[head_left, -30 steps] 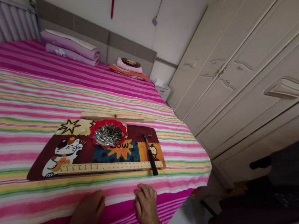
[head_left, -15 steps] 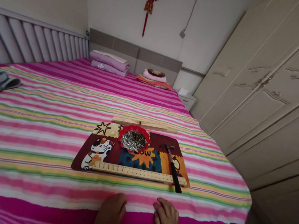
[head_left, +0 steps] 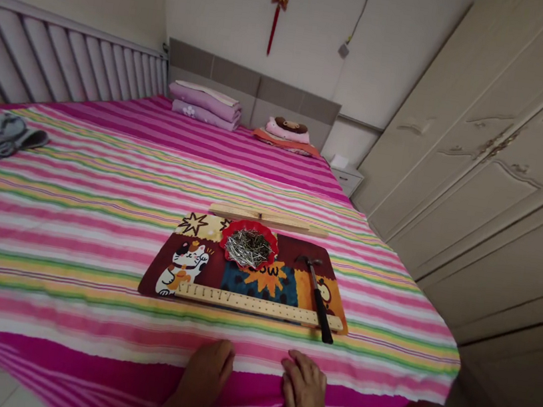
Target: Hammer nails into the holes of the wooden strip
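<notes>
Palms down, the left hand [head_left: 205, 375] and right hand [head_left: 304, 391] rest apart and empty at lower centre, nearest the nail-studded wooden strip [head_left: 257, 305]. Striped cloth [head_left: 94, 239] covers the bed; a wardrobe [head_left: 489, 167] fills the upper right.

From where I'm standing, there's 1 bit of txt I can read: "ow", in dark, chunky hand-drawn-style letters [head_left: 270, 271] on the mat [head_left: 290, 246]. It's printed across the upper part of an orange burst [head_left: 266, 283] w/ spiky edges, set on a blue patch [head_left: 235, 280], approx. mid-mat. The red bowl [head_left: 225, 239] hides whatever's just left of the "o", so can't tell the full wd.
</notes>
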Demonstrator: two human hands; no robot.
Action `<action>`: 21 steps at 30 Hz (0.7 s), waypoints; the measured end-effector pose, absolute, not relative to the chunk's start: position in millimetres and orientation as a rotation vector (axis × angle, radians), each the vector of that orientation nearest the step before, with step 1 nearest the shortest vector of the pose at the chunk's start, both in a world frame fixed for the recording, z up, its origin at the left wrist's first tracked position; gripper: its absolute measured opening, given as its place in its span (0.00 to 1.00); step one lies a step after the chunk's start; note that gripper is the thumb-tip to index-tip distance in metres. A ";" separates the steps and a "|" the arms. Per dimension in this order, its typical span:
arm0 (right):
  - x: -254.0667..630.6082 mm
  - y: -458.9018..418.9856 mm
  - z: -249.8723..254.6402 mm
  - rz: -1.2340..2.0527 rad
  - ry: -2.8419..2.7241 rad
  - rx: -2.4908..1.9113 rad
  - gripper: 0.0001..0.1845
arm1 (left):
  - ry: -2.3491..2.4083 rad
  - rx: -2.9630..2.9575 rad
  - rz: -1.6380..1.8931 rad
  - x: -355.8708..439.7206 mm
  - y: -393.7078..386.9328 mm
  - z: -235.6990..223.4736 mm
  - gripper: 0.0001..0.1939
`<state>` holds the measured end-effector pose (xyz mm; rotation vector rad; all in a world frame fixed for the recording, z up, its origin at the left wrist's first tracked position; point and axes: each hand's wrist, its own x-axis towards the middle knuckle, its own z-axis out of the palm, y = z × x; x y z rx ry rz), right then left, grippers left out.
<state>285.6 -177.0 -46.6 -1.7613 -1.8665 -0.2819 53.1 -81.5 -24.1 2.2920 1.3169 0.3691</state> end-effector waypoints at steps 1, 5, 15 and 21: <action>286.0 -176.7 -46.8 -0.283 -1.869 -1.755 0.15 | 1.317 2.297 0.376 53.2 -81.6 -24.7 0.10; 284.8 -176.8 -45.0 -0.269 -1.857 -1.751 0.15 | 1.315 2.289 0.387 52.9 -80.9 -27.2 0.10; 278.1 -177.6 -35.4 -0.174 -1.841 -1.819 0.16 | 1.252 2.297 0.295 48.4 -76.5 -26.2 0.09; 273.5 -178.3 -26.0 -0.108 -1.873 -1.743 0.16 | 1.235 2.307 0.384 48.4 -79.2 -30.0 0.09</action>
